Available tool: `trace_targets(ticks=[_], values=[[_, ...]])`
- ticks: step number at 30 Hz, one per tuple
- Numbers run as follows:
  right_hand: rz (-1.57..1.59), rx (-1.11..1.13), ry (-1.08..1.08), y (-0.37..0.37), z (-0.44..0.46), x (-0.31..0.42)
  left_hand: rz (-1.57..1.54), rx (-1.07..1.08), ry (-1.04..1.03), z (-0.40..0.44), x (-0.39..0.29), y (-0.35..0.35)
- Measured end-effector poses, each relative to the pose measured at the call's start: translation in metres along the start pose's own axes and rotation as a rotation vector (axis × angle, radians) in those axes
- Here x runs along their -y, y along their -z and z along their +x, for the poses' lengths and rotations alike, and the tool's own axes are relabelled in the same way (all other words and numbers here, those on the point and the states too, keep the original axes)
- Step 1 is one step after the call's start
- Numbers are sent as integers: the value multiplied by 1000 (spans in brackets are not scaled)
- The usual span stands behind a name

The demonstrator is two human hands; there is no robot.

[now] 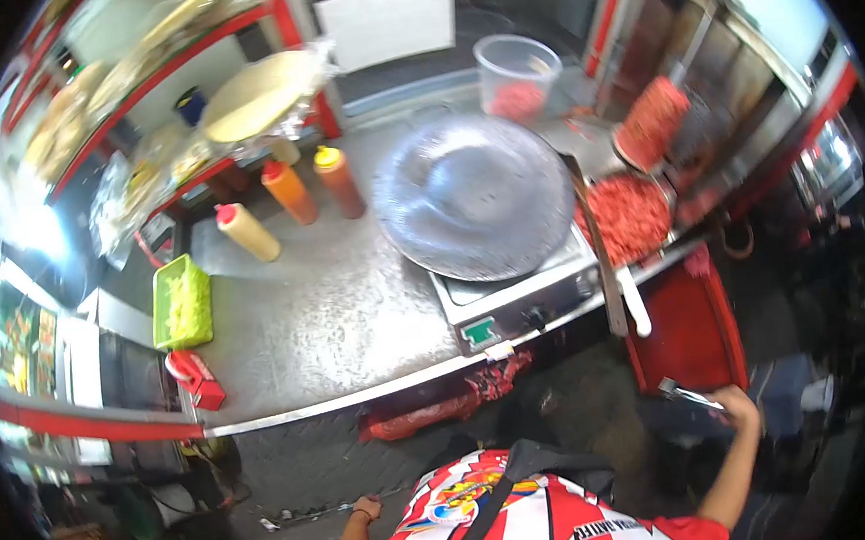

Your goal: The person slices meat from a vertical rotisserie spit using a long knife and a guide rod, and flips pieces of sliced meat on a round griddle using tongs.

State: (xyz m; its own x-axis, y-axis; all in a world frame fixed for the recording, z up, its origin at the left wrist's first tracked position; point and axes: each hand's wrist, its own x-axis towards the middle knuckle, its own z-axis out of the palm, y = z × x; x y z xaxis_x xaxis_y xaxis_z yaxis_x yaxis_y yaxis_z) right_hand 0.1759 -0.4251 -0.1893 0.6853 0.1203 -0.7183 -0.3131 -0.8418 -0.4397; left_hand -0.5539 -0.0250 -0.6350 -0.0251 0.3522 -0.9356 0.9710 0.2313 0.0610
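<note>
My right hand [739, 409] is closed around a slim, shiny metal tool [690, 394] whose exact kind I cannot make out. It is held beside the red tray [682, 328], below the counter's front right corner. My left hand [368, 507] hangs low at my side, apart from the counter, its fingers too small and unclear to read. A long dark spatula [609, 288] and a white-handled knife [635, 304] lie across the pan of chopped reddish meat [628, 218], their handles jutting over the counter edge. A domed round griddle [473, 197] sits on the stove [525, 304].
Behind the pan stands a meat spit [653, 119]. A clear bucket [516, 63] is at the back. Sauce bottles [289, 192], a green basket [182, 303] of shredded greens and a red dispenser [195, 379] line the left. Flatbreads [262, 93] lie on the shelf.
</note>
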Motion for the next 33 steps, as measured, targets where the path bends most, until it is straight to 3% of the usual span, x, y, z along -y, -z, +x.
trace_targets(ticks=[3, 5, 9, 10, 11, 12, 13, 14, 16, 17, 18, 19, 23, 25, 28, 31, 33], values=[[125, -137, 341, 49, -69, 51, -81, -99, -141, -9, -32, -8], [69, -50, 781, 23, -115, 146, -136, -99, -192, 7, -47, -14], [-194, -71, 1177, -122, -173, 336, -147, -166, -263, 6, -80, -11], [-261, -124, 1449, -167, -173, 375, -156, -191, -300, 4, -83, -9], [-407, -256, 1586, -209, -169, 416, -156, -215, -341, 1, -87, -4], [-345, -337, 1804, -255, -155, 459, -266, -206, -317, -4, -85, -1], [-232, -218, 1878, -298, -162, 501, -357, -190, -299, -11, -80, 1], [-108, -315, 1980, -348, -151, 546, -433, -169, -285, -17, -75, 4], [-313, -417, 1931, -426, -135, 638, -428, -337, -427, -27, -50, 0], [-93, -488, 1867, -477, -113, 687, -320, -434, -467, -17, -27, -10], [-725, -741, 1713, -499, -127, 722, -196, -516, -424, -25, -11, -17], [-487, -697, 1655, -506, -139, 726, -128, -514, -363, -38, -1, -22], [-430, -664, 1639, -527, -146, 753, -86, -298, -216, -46, 4, -44], [-334, -753, 1758, -525, -135, 743, -69, -210, -219, -45, -1, -46], [-220, -632, 2012, -472, -150, 662, -92, -30, -233, -46, -14, -43], [-95, -437, 2249, -370, -146, 539, -231, 310, -177, -80, -37, -9], [-138, -419, 2178, -289, -133, 460, -286, 474, -287, -145, -81, 51]])
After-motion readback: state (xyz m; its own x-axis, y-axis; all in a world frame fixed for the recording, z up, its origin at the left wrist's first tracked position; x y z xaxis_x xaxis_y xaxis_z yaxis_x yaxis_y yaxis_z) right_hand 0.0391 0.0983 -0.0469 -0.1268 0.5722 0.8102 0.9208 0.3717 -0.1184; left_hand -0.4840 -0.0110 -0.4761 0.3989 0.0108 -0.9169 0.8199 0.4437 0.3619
